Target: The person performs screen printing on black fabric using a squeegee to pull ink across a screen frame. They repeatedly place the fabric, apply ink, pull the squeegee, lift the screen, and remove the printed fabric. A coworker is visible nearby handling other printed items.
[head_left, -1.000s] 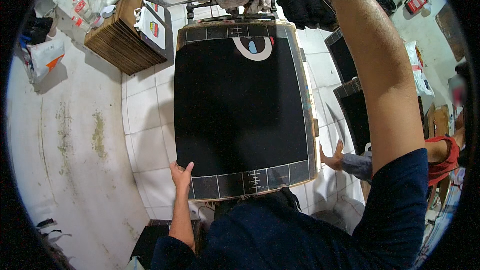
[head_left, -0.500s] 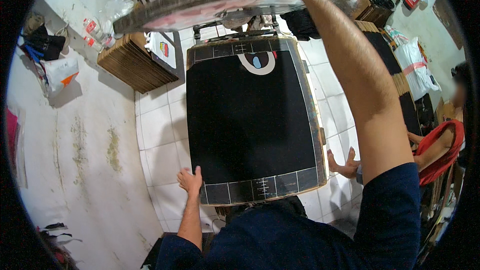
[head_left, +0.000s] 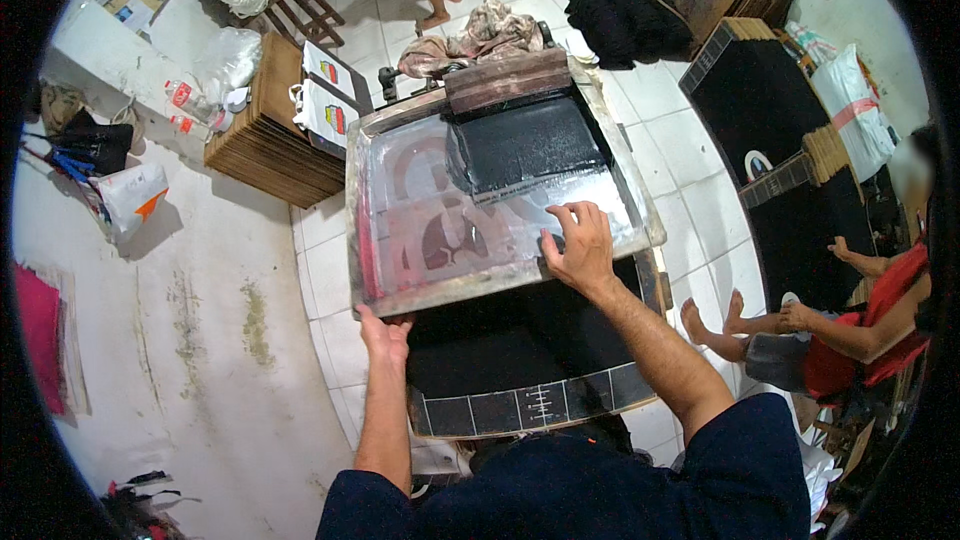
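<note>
A screen printing frame point(head_left: 420, 288) with a pale mesh lies tilted over the far part of a black cloth point(head_left: 480, 340) on a printing board point(head_left: 500, 408). My left hand point(head_left: 384, 338) grips the frame's near left corner, its fingertips partly hidden by the edge. Above the mesh near the frame's right side is my right hand point(head_left: 582, 250), fingers apart and curved, holding nothing. A wooden-handled squeegee point(head_left: 508, 80) rests at the far end of the frame, beside a wide patch of wet black ink point(head_left: 530, 145).
At left, a stack of brown boards point(head_left: 265, 125) stands by the wall point(head_left: 190, 340). Black-covered boards point(head_left: 800, 230) line the right, where a person in red point(head_left: 890, 305) sits. Crumpled rags point(head_left: 490, 35) and a black cloth pile point(head_left: 625, 20) lie beyond the frame.
The frame has swung down from its raised position over the cloth. My right hand has come down from its far edge and opened. My left hand has moved from the board's side to the frame's corner.
</note>
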Tool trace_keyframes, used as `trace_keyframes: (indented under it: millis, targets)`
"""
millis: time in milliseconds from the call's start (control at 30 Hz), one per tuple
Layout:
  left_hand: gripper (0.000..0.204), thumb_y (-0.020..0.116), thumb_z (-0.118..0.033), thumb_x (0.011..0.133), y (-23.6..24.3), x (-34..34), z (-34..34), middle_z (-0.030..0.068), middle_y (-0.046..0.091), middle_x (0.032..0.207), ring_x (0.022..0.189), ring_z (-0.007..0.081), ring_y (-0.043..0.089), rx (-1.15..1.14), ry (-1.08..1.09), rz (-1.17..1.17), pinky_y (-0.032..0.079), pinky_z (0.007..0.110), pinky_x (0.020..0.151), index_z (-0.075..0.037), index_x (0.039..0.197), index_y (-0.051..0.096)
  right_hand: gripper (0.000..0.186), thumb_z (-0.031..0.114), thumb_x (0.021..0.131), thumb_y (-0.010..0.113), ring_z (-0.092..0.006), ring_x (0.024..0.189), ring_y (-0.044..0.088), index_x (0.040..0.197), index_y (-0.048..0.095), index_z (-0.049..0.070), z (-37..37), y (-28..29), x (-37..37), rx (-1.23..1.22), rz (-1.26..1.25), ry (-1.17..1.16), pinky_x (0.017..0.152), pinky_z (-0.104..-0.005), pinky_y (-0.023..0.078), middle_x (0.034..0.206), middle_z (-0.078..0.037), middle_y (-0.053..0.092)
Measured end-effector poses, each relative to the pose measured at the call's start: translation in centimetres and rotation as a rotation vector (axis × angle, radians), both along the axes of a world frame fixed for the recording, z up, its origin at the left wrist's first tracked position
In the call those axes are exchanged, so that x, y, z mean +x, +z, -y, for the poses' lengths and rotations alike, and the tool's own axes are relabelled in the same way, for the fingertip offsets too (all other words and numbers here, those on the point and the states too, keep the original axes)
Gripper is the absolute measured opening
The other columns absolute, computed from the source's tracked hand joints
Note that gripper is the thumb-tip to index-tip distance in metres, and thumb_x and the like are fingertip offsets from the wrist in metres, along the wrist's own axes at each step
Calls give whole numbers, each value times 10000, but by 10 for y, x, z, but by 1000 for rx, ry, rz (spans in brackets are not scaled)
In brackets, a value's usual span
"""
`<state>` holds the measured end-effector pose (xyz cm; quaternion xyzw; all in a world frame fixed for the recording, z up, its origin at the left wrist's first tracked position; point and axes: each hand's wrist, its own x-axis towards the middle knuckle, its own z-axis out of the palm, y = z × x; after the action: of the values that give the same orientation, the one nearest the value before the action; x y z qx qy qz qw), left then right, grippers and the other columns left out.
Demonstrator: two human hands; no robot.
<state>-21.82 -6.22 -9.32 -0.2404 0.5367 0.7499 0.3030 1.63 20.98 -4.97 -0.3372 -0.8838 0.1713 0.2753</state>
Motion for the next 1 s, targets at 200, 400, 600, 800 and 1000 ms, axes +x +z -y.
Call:
trace_keyframes:
  millis: [200,400,600,800,1000]
  targets:
    - [698,418,-605,1040,-59,-6,41,219,598,1331,1187,344,593,-568,-573,62,552,482,802,-4,1391,463,712,118,690,824,-359,1244,507,1339,536,58,-122,-45,-84,129,22,63,1022,-460,429,1288,-188,540]
    - [569,526,-412,1050,-93,29,22,307,551,1332,1230,416,549,-1159,-192,-830,431,482,990,34,1389,430,765,106,744,768,-307,1378,460,1455,487,71,-245,-45,-200,386,310,60,1117,-436,364,1402,-142,549]
    - [581,467,-358,1075,-118,41,3,340,480,1402,1257,488,492,-1200,-47,-973,377,521,1055,49,1474,355,600,226,723,868,-296,1132,650,1270,636,138,-267,-30,-210,62,655,217,977,-466,475,1158,-93,707]
    - [578,460,-346,1078,-111,41,2,343,478,1399,1271,491,485,-1181,-87,-889,372,530,1063,72,1464,354,329,108,787,728,-268,997,681,1110,684,158,-256,-38,-203,369,277,181,837,-453,472,1025,-56,732]
    - [585,461,-351,1078,-113,39,3,345,477,1401,1274,483,487,-1170,-78,-941,370,518,1068,78,1461,350,275,97,800,703,-260,1017,669,1066,659,150,-255,-63,-208,337,302,191,850,-457,468,1026,-48,718]
